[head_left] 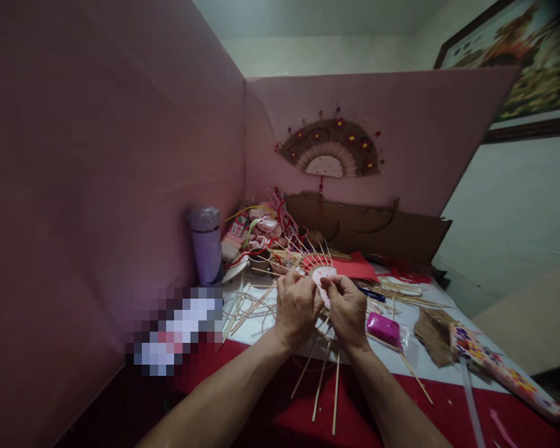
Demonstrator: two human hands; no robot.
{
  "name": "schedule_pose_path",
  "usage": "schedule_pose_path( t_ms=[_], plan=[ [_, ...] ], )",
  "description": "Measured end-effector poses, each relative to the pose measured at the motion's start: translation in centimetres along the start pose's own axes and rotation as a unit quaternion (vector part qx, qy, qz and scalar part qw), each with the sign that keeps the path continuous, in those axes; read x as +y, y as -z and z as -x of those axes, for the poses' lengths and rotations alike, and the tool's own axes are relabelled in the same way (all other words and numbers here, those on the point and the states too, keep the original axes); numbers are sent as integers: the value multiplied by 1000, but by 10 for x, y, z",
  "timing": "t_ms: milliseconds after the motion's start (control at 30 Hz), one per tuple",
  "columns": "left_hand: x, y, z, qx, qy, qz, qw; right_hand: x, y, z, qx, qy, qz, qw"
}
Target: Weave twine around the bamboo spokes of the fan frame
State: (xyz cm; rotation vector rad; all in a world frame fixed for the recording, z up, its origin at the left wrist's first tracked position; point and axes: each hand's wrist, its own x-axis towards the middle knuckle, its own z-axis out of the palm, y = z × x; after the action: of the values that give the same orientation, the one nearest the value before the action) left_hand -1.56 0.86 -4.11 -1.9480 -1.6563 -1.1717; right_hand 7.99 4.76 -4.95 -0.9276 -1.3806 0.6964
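Note:
Both hands meet over a fan frame (325, 283) of thin wooden sticks with a pale, pink-dotted piece at its centre. Sticks (329, 379) fan out from it, upward beyond my fingers and down toward me. My left hand (297, 305) is closed, its fingers curled at the frame's left side. Thumb and fingertips of my right hand (349, 306) pinch at the right edge of the dotted piece. Whatever fine strand may lie between the fingertips is too small to make out. A magenta packet (383, 330) lies just right of my right hand.
A decorated fan (332, 146) hangs on the pink board behind. A purple tumbler (206, 246) stands left, beside a heap of pink scraps (266, 221). Red paper (361, 267), loose sticks (252, 308), brown cloth (434, 336) and a floral roll (499, 367) lie about the table.

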Motion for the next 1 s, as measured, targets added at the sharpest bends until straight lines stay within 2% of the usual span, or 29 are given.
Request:
schedule_pose_path(
  t_ms=[700, 1000],
  plan=[
    [1, 0, -1, 4, 2, -1, 1000, 1, 2, -1, -8, 6, 83, 996],
    [1, 1, 0, 1, 5, 7, 1000, -5, 1, -1, 1, 5, 64, 998]
  ],
)
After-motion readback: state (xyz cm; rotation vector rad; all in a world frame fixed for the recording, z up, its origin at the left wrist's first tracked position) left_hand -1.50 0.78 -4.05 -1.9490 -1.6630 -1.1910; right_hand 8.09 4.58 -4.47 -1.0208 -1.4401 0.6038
